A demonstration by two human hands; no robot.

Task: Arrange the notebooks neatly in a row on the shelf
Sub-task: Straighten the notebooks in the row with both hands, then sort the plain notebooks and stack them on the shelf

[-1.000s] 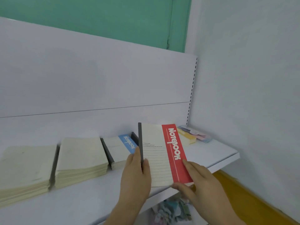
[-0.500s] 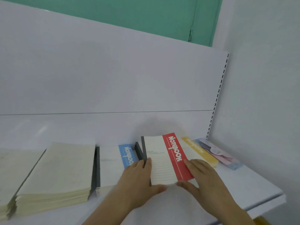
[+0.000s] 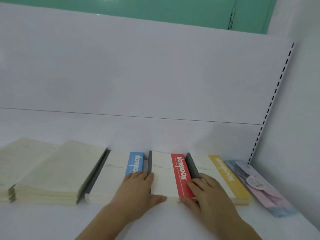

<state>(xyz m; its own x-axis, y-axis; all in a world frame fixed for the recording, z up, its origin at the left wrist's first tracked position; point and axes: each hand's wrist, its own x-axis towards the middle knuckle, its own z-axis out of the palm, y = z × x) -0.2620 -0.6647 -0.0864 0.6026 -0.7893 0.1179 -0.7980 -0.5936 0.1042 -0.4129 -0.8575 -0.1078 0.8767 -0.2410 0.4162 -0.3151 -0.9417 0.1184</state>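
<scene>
Head view gave me the white shelf [image 3: 52, 222] from above, and I took the red-banded notebook [image 3: 166, 175] as my landmark. It lay flat in the row, its far end close to the back panel [image 3: 155, 75], a dark spine along its left edge.

My left hand [image 3: 136, 189] rested on the landmark's left edge, fingers fairly straight over the spine and thumb spread along the near edge; it pressed rather than clasped. My right hand [image 3: 206, 193] lay on the landmark's right side, fingers flat across the red band, thumb at the near corner, also pressing without curling around it.

Just left of the landmark lay the blue-banded notebook [image 3: 119, 172], partly under my left hand. Further left sat a stack of cream notebooks [image 3: 58, 170] with a dark spine on its right side, and beyond that a second cream stack [image 3: 19, 158] at the frame edge.

Just right of the landmark, touching it, a dark grey spine [image 3: 192, 166] rose at a slant, belonging to the yellow-banded notebook [image 3: 225, 177]. Right of that lay a pastel pink-and-blue notebook [image 3: 259, 189], angled outward. Above the back panel I saw a green wall [image 3: 155, 7].
</scene>
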